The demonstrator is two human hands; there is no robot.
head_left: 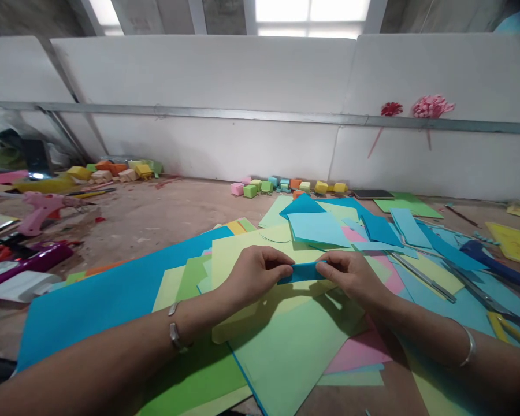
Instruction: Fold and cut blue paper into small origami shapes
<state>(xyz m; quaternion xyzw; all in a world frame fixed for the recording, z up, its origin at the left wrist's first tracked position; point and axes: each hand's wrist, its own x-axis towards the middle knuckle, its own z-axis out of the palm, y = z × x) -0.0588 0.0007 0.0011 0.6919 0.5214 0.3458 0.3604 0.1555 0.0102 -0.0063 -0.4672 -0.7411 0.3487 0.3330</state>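
Note:
A narrow strip of blue paper (304,272) is stretched level between both hands. My left hand (256,268) pinches its left end between thumb and fingers. At the other end, my right hand (351,273) is closed on it in the same way. Beneath the hands lie a pale yellow sheet (238,254) and a pale green sheet (294,341), with the hands' shadows falling across them. Light blue folded paper (318,229) rests just beyond the strip. A large blue sheet (95,306) spreads out under the left forearm.
Scissors (498,318) with yellow handles lie among paper pieces at the right. A pink glue gun (41,211) and a white adapter (23,286) are at the left. Small coloured paper cubes (266,186) line the back by the white panel (199,75). A dark phone (374,195) lies nearby.

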